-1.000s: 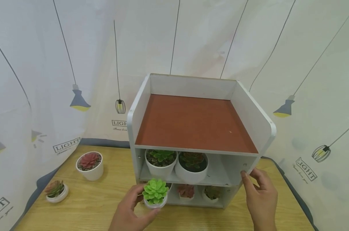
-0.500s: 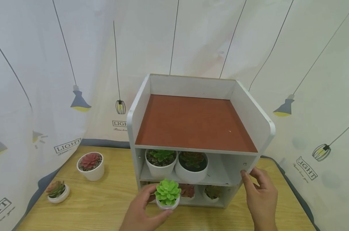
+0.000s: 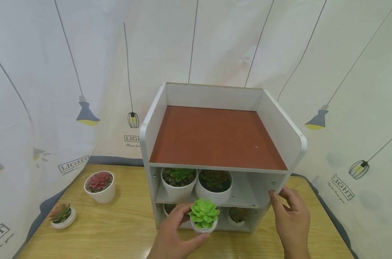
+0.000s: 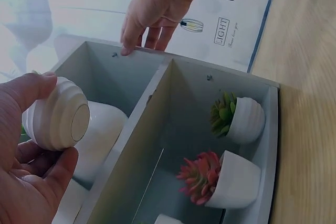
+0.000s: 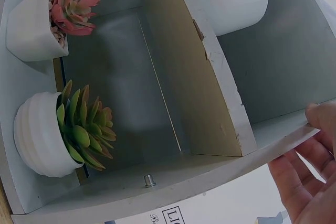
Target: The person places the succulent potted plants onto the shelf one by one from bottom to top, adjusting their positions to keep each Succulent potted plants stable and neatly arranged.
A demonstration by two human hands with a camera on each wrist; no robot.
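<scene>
My left hand (image 3: 178, 233) pinches the small white ribbed pot (image 4: 59, 114) of a bright green succulent (image 3: 204, 213), held in front of the white shelf unit (image 3: 215, 168). My right hand (image 3: 291, 219) grips the unit's right side panel, thumb on its front edge; the right wrist view shows the fingers (image 5: 294, 182) on the outer side. Two white pots, one with a green plant (image 3: 179, 181), one with a darker plant (image 3: 214, 185), stand in the middle compartment. Below are a red succulent (image 5: 73, 9), a green one in a ribbed pot (image 5: 42, 135) and another pot at the left.
On the wooden table (image 3: 118, 216), left of the unit, stand a red succulent in a white pot (image 3: 102, 189) and a smaller potted succulent (image 3: 63, 216). The unit's top has a red-brown surface (image 3: 215, 138) with raised sides. A lamp-print cloth (image 3: 98, 72) hangs behind.
My left hand has moved right with the bright green succulent, from the unit's lower left to in front of its lower middle. My right hand keeps its grip on the side panel.
</scene>
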